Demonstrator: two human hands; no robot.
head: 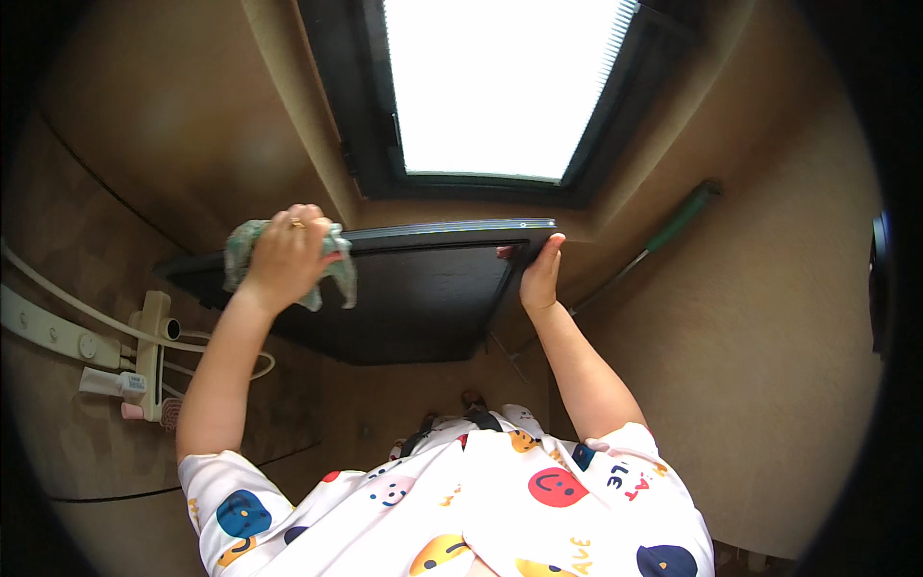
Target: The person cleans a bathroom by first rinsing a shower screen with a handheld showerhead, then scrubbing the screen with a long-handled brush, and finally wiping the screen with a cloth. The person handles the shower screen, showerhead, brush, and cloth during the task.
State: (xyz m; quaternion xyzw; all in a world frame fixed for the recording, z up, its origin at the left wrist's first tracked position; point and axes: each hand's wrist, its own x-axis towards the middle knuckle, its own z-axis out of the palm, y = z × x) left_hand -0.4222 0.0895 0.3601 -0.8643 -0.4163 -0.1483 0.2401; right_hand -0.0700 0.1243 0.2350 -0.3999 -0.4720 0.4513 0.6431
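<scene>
In front of me is a dark framed window panel (404, 303), tilted, with its long upper edge towards the window. My left hand (288, 252) holds a crumpled pale green cloth (245, 249) over that edge, near the panel's left part. A ring is on one of its fingers. At the panel's right corner, my right hand (542, 274) grips the frame, thumb up along the side. Its other fingers are mostly hidden behind the panel.
A bright window (483, 94) in a dark frame is ahead. Against the right wall leans a pole with a green handle (678, 220). On the left wall are a white holder (153, 353), a pale hose (86, 299) and a white tube (112, 382).
</scene>
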